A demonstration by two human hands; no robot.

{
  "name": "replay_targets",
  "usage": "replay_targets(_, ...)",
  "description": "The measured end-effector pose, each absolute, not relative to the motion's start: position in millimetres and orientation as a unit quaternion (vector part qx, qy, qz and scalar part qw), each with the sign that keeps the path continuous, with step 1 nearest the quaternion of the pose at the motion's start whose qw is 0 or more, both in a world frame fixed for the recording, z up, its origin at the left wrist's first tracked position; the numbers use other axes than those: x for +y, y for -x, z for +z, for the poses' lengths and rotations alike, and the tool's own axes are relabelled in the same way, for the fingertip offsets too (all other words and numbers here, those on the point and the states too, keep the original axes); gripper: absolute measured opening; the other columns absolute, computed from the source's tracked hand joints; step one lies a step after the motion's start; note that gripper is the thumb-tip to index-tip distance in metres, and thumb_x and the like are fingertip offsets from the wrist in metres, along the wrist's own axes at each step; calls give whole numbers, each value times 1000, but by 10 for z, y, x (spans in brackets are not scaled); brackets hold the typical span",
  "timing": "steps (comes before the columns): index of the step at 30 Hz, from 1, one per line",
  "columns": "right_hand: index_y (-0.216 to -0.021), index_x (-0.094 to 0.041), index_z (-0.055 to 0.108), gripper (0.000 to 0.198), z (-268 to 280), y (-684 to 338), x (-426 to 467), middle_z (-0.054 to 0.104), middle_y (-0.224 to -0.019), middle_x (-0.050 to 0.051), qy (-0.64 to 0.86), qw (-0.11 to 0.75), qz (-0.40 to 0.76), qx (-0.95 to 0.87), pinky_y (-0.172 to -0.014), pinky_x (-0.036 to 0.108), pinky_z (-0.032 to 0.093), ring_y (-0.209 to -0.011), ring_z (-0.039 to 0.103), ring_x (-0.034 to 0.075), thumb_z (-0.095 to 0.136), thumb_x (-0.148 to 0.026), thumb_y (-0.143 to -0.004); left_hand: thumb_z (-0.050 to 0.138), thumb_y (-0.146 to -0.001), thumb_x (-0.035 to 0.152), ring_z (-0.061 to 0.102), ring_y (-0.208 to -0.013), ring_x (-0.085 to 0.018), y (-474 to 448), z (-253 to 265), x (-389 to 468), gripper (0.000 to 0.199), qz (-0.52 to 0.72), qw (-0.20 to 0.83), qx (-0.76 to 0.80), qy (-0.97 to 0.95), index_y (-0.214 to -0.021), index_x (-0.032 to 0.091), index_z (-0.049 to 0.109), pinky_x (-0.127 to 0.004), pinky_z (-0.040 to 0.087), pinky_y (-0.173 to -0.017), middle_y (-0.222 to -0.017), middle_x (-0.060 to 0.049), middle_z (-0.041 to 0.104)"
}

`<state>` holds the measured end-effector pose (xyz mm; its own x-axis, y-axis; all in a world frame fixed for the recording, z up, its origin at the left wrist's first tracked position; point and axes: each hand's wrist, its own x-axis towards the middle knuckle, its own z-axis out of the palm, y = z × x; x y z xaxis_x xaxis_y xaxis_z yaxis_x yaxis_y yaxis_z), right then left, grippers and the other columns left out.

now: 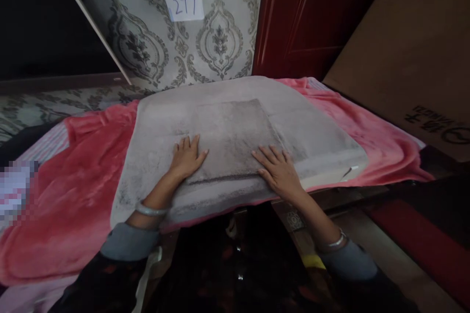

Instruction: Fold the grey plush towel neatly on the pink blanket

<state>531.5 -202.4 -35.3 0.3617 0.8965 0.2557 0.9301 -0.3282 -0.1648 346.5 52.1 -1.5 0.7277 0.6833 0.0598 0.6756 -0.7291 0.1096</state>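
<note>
A grey plush cloth (231, 129), folded into a rough square, lies on top of a larger light grey plush cover or cushion (157, 117). My left hand (186, 156) rests flat at the left side of the folded cloth, fingers spread and pointing away from me. On its near right corner lies my right hand (278, 168), palm down with the fingers apart. Neither hand grips anything. A small white tag (353, 168) shows at the right edge of the light grey piece.
A pink-red blanket (84, 171) spreads underneath on both sides. Patterned wallpaper (147, 34) with a paper marked 277 (186, 6) is behind. A dark screen (47, 24) stands at left, a dark red door panel (312, 10) behind, a large cardboard box (414, 54) at right.
</note>
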Motion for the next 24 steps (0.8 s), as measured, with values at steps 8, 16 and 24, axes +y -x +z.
replay_targets(8,-145,-24,52,53,-557,-5400,-2203,40,-157,8,842,253,-102,-466,-113,52,32,-145,33,30,28,-44,-103,50,-89,45,59,-102,-26,-2974,-189,194,57,264,192,335,-884,-138,17,57,-43,48,-94,-109,-11,66)
replay_targets(16,-140,-16,56,54,-525,-5705,-2098,61,-136,14,845,326,-89,-415,-104,47,43,-122,57,29,34,-44,-99,57,-83,37,37,-51,-11,-3005,-120,160,55,307,379,347,-801,-132,14,61,-24,32,-52,-56,7,40)
replay_targets(24,-134,-22,63,51,-436,-5734,-2102,67,-130,9,849,399,-37,-345,-90,42,51,-101,65,27,48,-39,-89,54,-86,35,39,-52,-12,-2967,-135,146,51,296,355,340,-819,-133,18,61,-24,34,-53,-57,6,42)
